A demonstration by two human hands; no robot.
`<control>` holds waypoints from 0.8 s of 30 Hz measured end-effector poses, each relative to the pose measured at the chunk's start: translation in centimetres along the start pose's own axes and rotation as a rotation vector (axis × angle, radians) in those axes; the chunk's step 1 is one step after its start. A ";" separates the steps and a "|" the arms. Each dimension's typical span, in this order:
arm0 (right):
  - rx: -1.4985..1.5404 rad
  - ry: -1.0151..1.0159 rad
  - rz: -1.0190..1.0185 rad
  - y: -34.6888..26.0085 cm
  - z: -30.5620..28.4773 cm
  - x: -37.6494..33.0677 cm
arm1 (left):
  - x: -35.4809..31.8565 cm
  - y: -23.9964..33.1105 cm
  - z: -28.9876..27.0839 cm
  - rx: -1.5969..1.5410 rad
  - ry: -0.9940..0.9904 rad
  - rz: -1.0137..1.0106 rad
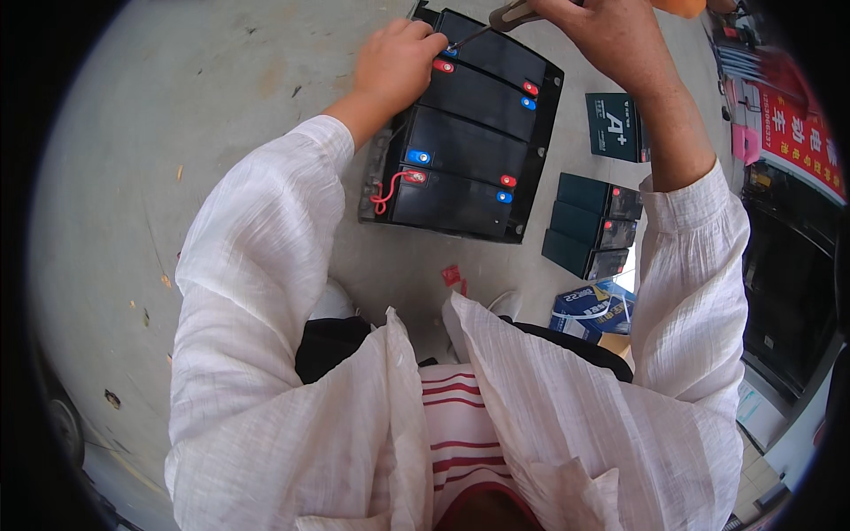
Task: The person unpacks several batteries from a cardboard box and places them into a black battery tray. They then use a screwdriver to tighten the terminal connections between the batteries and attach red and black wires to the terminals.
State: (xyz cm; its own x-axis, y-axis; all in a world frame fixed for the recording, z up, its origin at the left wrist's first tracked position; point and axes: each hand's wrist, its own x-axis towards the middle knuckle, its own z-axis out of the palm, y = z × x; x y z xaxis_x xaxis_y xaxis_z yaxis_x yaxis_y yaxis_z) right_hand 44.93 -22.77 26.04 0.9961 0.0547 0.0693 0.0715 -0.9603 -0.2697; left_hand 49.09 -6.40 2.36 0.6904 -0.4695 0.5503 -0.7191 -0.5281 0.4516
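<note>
In front of me on the floor stands a black battery case [529, 190] holding several black batteries [469, 133] side by side, with red and blue terminals. My right hand [611, 31] grips a screwdriver [512, 15] by its handle. The slim shaft slants down to the left, its tip at a blue terminal [450, 51] near the case's far left corner. Beside that terminal is my left hand [394, 66], fingers curled together at the case edge; what they pinch is hidden. A short red wire [382, 196] loops from the near left red terminal [414, 177].
Several loose dark green batteries [580, 208] stand on the floor to the right, one [611, 126] farther off. A blue box [584, 305] lies nearer me. Red scraps [453, 276] lie between the case and my feet. A red sign [797, 133] is at the far right.
</note>
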 end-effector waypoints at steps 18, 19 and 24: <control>-0.942 -0.784 -0.403 -5.5 -1.7 4.6 | -0.2 -0.4 0.4 -0.005 -0.003 0.033; -0.944 -0.786 -0.375 -5.5 -1.6 4.5 | -0.5 0.1 0.4 -0.054 -0.005 0.039; -0.897 -0.789 -0.315 -4.2 -1.5 5.6 | 0.2 -0.4 0.5 -0.014 0.017 0.069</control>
State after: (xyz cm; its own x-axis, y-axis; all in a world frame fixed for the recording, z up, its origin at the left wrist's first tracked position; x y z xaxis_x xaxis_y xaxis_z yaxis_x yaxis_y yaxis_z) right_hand 50.14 -18.87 28.94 0.7228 0.1685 -0.6702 0.5627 -0.7065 0.4292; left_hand 49.54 -6.64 1.90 0.6377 -0.4921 0.5926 -0.7661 -0.4849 0.4218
